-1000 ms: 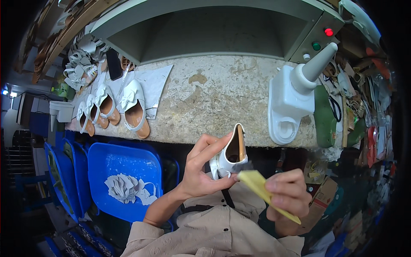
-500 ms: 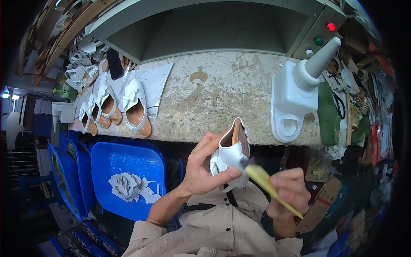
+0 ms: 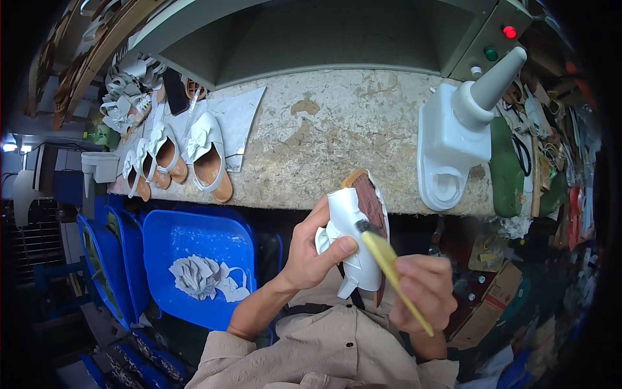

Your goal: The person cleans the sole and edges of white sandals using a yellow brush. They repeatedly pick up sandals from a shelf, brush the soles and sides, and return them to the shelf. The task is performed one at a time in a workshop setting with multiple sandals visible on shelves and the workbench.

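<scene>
My left hand [image 3: 314, 249] is closed round a white sandal [image 3: 363, 262] with a brown sole, holding it in front of the bench edge. The sandal is turned so part of its underside shows, and its bow is partly hidden by my fingers. In my right hand [image 3: 424, 288] is a yellow-handled brush [image 3: 394, 271], gripped between thumb and fingers. Its dark bristles meet the white upper close to the sole edge. Several finished-looking white sandals with bows [image 3: 208, 159] stand in a row at the bench's left.
A blue bin [image 3: 155, 279] holding white strap pieces [image 3: 197, 277] sits below left. On the worn bench [image 3: 337, 129] stands a white dispenser with a cone top [image 3: 457, 139], right. A grey hooded machine [image 3: 324, 39] spans the back. A cardboard box [image 3: 495, 301] lies lower right.
My left hand has rotated the sandal so more of its sole faces right. The brush has shifted slightly left and up along with my right hand, its bristles now at the upper's edge.
</scene>
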